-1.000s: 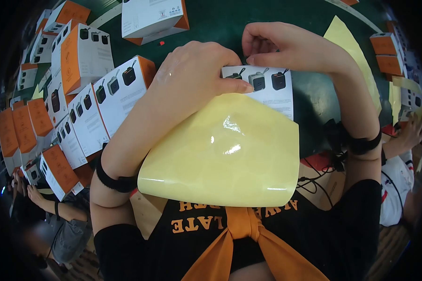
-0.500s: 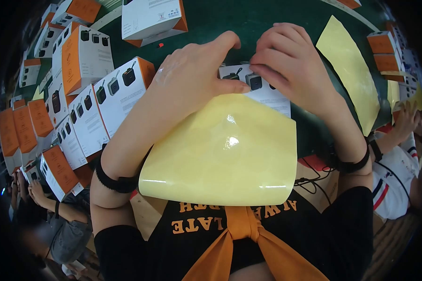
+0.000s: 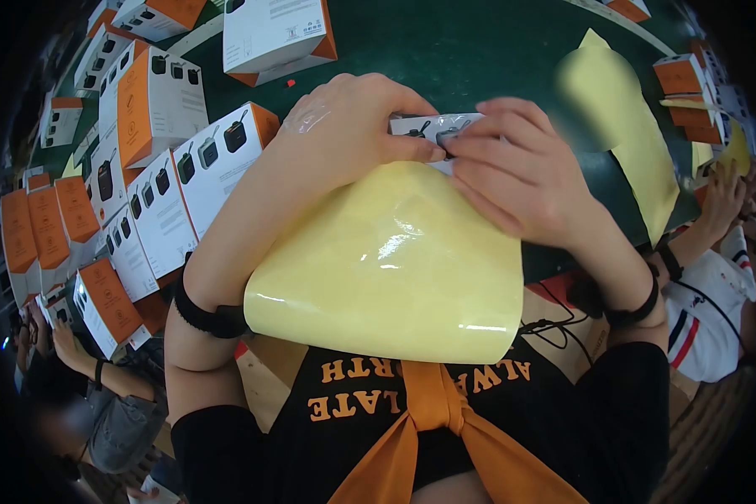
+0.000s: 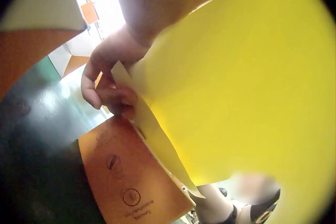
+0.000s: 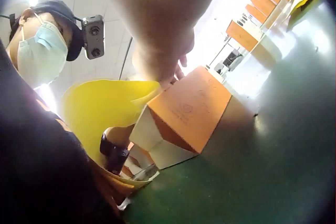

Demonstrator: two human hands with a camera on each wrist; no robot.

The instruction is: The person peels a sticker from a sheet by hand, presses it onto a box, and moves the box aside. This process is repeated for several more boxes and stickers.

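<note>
Dropped the right hand [image 3: 512,181] lower, fingers [image 3: 487,151] mostly straight and spread flat on the white-and-orange product box [image 3: 413,126], likely pressing something down. Pinching the box edge with the left hand [image 3: 344,126] to steady it on the green bench [image 3: 479,50], with yellow sheet [image 3: 395,260] draped over forearms.

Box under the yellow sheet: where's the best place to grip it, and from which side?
Probably its far end: the only part of the box that the yellow sheet leaves bare. Come from above and clamp the two flat opposite sides, where the left hand and right hand meet it; the near part is draped in glossy sheet.
</note>
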